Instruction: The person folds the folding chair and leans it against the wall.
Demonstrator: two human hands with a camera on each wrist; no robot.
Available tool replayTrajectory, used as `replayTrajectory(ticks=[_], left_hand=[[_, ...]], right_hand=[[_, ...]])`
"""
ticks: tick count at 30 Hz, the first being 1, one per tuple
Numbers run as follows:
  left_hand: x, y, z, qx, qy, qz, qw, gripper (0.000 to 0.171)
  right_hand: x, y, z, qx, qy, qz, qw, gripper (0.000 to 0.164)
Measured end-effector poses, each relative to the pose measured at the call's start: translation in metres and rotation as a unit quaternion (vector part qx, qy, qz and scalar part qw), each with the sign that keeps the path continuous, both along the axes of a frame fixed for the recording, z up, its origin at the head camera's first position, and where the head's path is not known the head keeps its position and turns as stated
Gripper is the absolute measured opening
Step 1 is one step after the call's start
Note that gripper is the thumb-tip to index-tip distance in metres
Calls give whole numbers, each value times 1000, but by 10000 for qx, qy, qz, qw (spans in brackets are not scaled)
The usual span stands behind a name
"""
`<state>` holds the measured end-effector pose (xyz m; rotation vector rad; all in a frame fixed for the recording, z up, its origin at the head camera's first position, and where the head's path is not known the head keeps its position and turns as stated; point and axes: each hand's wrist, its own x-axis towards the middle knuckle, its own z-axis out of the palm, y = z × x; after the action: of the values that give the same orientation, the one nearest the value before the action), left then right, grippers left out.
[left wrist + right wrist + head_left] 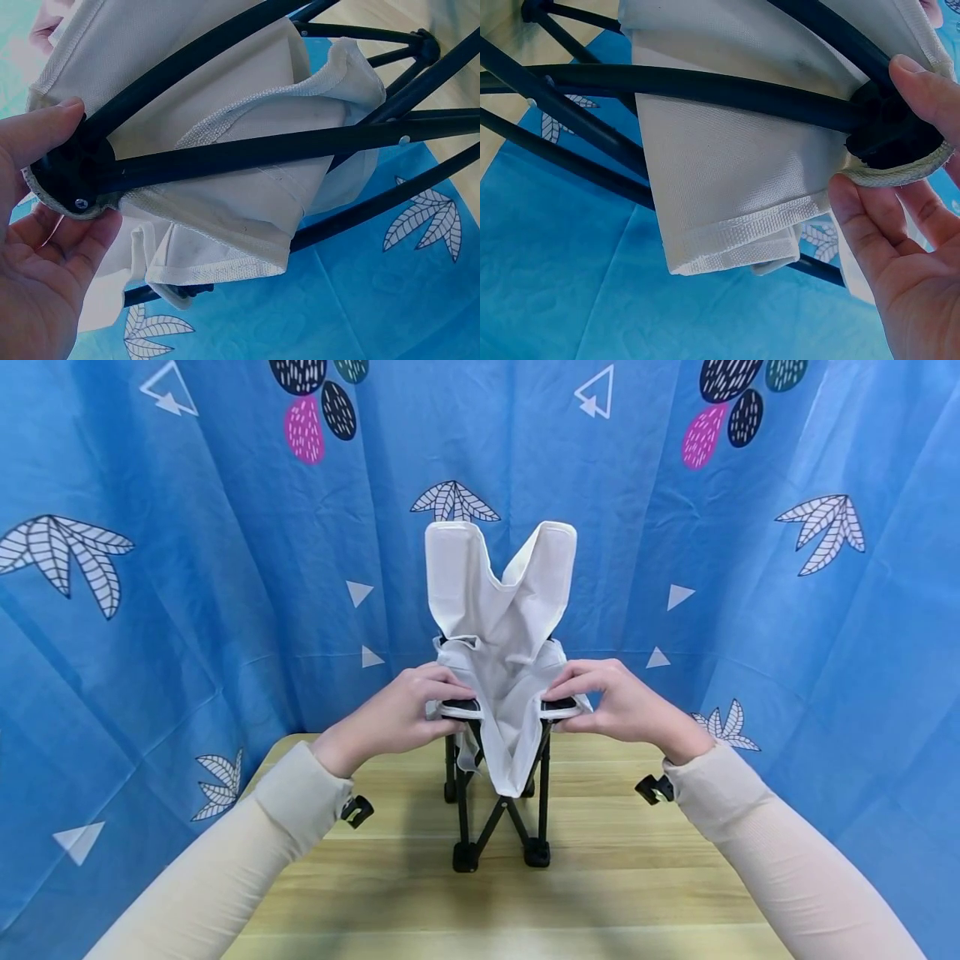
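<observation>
A small folding chair (510, 610) with white fabric and a black tube frame stands partly folded on the table, its seat cloth sagging in the middle. My left hand (408, 708) pinches the chair's front left corner, thumb below and fingers on top. On the other side my right hand (618, 702) grips the front right corner the same way. Up close in the left wrist view, thumb and fingers clasp a black plastic joint (71, 176) edged with white webbing. A matching joint (892, 127) lies between the fingers in the right wrist view.
The wooden table (360, 877) carries the chair's black feet (465, 857). A blue patterned curtain (225, 568) hangs behind and along both sides. Black wrist mounts (356, 811) stick out beneath both sleeves.
</observation>
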<state>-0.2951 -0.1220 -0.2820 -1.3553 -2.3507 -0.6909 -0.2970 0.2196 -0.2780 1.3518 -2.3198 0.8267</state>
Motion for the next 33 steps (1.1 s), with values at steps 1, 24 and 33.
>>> replayTrajectory(ticks=[1,24,33], left_hand=[[0,1,0,-8,-3,-1,10000,37],[0,13,5,17,83,-100,9999,35],[-3,18,6,85,338,-351,9988,34]], right_hand=[[0,-1,0,-9,6,12,10000,39],[-1,-9,5,-38,-146,25,9999,38],[-1,-14,5,-77,5,99,9999,38]])
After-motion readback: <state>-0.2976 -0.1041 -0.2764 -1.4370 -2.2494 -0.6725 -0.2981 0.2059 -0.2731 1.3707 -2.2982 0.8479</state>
